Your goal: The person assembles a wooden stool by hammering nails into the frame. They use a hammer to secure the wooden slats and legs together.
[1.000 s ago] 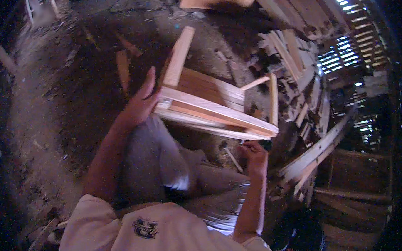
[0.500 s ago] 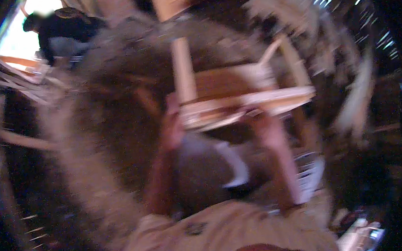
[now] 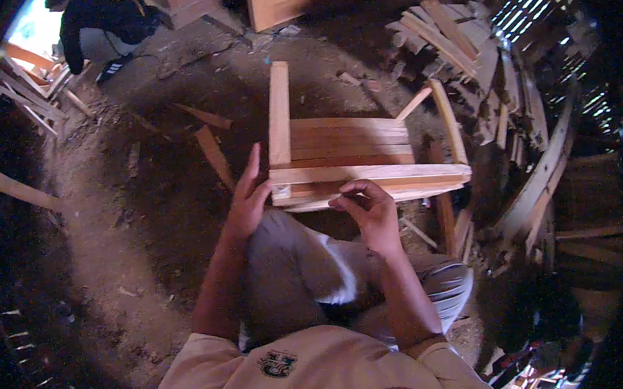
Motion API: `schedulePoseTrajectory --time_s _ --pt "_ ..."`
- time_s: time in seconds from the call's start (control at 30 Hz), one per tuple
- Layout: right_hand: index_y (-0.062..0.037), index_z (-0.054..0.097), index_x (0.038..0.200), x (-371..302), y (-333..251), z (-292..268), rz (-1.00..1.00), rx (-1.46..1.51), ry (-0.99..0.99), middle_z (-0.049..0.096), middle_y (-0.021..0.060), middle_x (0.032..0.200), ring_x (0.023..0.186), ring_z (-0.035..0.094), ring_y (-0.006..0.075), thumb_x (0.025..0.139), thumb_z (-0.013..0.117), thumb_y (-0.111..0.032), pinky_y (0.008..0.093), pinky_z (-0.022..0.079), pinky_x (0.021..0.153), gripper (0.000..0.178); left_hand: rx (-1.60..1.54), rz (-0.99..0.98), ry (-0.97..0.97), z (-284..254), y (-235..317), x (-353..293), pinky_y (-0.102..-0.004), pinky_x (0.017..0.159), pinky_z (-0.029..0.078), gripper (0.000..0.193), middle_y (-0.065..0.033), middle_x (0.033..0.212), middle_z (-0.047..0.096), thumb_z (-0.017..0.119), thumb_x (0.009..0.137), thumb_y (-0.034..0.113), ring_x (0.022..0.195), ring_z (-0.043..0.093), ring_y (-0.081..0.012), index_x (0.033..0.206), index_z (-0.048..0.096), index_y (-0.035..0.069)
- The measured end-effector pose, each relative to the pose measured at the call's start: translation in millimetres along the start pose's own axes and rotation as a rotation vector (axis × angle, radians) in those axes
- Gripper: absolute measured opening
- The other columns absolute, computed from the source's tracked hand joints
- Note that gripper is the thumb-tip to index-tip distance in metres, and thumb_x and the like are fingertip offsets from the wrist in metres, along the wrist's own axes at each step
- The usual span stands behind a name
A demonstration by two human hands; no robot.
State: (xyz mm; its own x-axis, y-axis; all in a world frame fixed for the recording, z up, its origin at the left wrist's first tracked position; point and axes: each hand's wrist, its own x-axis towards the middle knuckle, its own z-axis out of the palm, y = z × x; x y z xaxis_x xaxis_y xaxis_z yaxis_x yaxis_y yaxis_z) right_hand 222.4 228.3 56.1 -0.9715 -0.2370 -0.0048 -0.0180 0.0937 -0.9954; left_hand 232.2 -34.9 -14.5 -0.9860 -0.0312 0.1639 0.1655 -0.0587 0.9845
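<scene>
Straight ahead is twelve o'clock. Your left knee (image 3: 276,256) comes right up to the near edge of the wooden frame (image 3: 370,172), which lies between twelve and one; whether they touch I cannot tell. The dirt floor (image 3: 118,275) spreads out at ten.

The frame's near left corner meets the thumb of your left hand (image 3: 245,208) at eleven; those fingers are straight and spread, unwrapped. Your right hand (image 3: 375,223), toward one, is at the near rail, thumb and forefinger almost together; I cannot tell whether they pinch anything. Both your forearms reach forward, the left hand upright, the right bent inward toward eleven.

Beyond the corner, two wood strips (image 3: 214,157) lie on the floor at eleven. The frame's two posts point away from you. A long plank (image 3: 546,175) slants at two, and a wood pile (image 3: 452,46) sits at one. Farthest off, a pale panel (image 3: 301,1) stands at twelve and another person (image 3: 109,36) is at eleven.
</scene>
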Motion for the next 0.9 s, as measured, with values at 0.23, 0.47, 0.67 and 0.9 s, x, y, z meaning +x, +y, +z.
schedulePoseTrajectory --time_s 0.23,0.47,0.67,0.9 --pt "0.0033 0.064 0.108 43 -10 45 -0.148 0.037 -0.057 0.072 0.0082 0.100 0.097 0.071 0.0150 0.096 0.067 0.007 0.0294 0.056 0.088 0.013 -0.020 -0.029 0.105 7 21 9 -0.0394 0.124 0.024 0.060 -0.0173 0.157 0.037 0.059 0.093 -0.003 0.149 0.032 -0.0253 0.147 0.035 0.001" --pt "-0.0027 0.073 0.102 68 -9 69 -0.354 -0.286 0.002 0.074 0.0133 0.086 0.074 0.072 0.0202 0.087 0.076 0.001 0.0324 0.056 0.068 0.015 -0.188 -0.005 0.165 7 16 8 -0.0432 0.121 0.028 0.061 -0.0195 0.151 0.040 0.065 0.085 -0.007 0.145 0.037 -0.0272 0.133 0.029 0.009" --pt "-0.0009 0.074 0.101 75 -4 69 -0.322 -0.323 -0.008 0.077 0.0113 0.091 0.082 0.074 0.0165 0.090 0.076 -0.001 0.0307 0.057 0.072 0.011 -0.115 0.015 0.162 8 19 11 -0.0437 0.120 0.030 0.063 -0.0189 0.149 0.040 0.066 0.084 -0.007 0.145 0.037 -0.0286 0.132 0.029 0.011" --pt "-0.0042 0.076 0.100 73 -6 71 -0.360 -0.367 -0.009 0.077 0.0167 0.093 0.080 0.076 0.0307 0.087 0.076 -0.002 0.0370 0.058 0.071 0.013 -0.107 -0.005 0.161 3 14 11 -0.0448 0.117 0.034 0.066 -0.0182 0.150 0.038 0.068 0.084 -0.005 0.145 0.038 -0.0292 0.134 0.028 0.012"
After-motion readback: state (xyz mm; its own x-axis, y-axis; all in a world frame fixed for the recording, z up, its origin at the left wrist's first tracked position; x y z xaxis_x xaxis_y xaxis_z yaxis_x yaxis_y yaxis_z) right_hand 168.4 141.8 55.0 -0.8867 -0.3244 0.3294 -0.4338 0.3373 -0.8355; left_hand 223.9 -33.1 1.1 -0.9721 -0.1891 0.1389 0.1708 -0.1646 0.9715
